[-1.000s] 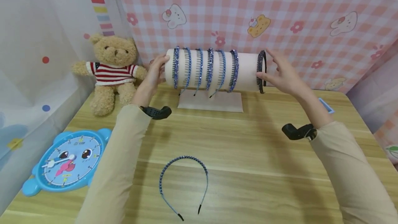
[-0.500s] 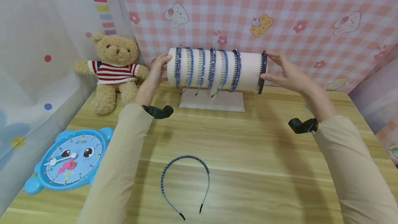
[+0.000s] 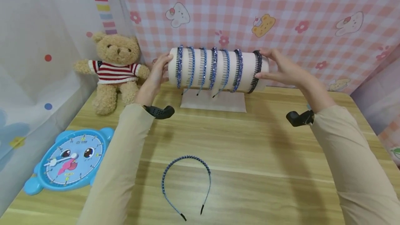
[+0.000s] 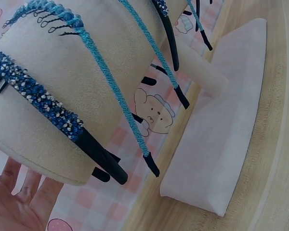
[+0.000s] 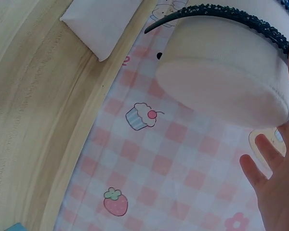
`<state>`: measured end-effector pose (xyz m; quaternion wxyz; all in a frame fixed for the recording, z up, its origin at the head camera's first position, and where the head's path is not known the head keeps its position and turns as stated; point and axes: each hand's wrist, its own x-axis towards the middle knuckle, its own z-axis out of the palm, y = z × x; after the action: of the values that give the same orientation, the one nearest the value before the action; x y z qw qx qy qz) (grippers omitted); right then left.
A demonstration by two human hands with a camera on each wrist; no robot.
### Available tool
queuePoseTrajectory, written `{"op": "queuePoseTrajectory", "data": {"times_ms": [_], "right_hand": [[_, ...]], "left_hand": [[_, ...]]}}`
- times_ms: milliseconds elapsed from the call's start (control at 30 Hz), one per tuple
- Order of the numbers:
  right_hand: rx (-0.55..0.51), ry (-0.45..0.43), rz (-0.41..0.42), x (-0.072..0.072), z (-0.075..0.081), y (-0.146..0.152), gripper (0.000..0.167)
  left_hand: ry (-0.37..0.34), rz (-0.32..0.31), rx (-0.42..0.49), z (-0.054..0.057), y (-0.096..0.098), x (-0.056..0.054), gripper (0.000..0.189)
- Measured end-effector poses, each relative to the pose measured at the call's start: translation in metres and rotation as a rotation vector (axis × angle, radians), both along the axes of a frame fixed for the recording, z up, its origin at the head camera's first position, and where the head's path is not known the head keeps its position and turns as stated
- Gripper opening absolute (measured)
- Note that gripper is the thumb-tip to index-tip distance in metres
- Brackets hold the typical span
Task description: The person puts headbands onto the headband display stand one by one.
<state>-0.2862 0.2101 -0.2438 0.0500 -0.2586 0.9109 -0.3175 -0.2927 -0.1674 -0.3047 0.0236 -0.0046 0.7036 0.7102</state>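
Note:
A white headband display stand (image 3: 248, 64) has a horizontal roll on a flat base, with several blue and purple beaded headbands around the roll. My left hand (image 3: 156, 75) holds the roll's left end; in the left wrist view its fingers (image 4: 31, 187) reach behind the rim. At the other end, my right hand (image 3: 287, 70) pinches a black beaded headband (image 3: 257, 68) between thumb and fingers. That headband sits around the roll, slightly tilted and a little in from the end. In the right wrist view, the black headband (image 5: 221, 12) arches over the roll and the lower fingers spread free.
One thin blue headband (image 3: 186, 157) lies on the wooden table (image 3: 250, 169) in front. A blue clock (image 3: 73, 159) lies at the left, near the left sleeve. A teddy bear (image 3: 117, 65) sits at the back left. Behind the stand hangs a pink checked cloth (image 3: 293, 2).
My right hand has brought the black headband leftward from the roll's right end onto the roll. The left hand stays at the left end. The camera view has shifted slightly.

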Motion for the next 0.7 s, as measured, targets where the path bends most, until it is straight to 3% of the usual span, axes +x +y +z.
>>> {"op": "queuePoseTrajectory", "data": {"times_ms": [133,433,700], "right_hand": [[0.051,-0.004,-0.01,-0.003,0.003,-0.009,0.078],[0.087,0.051,0.023,-0.007,0.005,-0.023,0.073],[0.069,0.016,-0.058,0.002,0.002,-0.023,0.089]], "left_hand": [[0.0,0.002,0.006,0.001,0.0,0.0,0.059],[-0.003,0.014,0.01,0.001,0.0,-0.001,0.059],[-0.005,0.014,0.021,0.001,-0.001,0.0,0.056]]}}
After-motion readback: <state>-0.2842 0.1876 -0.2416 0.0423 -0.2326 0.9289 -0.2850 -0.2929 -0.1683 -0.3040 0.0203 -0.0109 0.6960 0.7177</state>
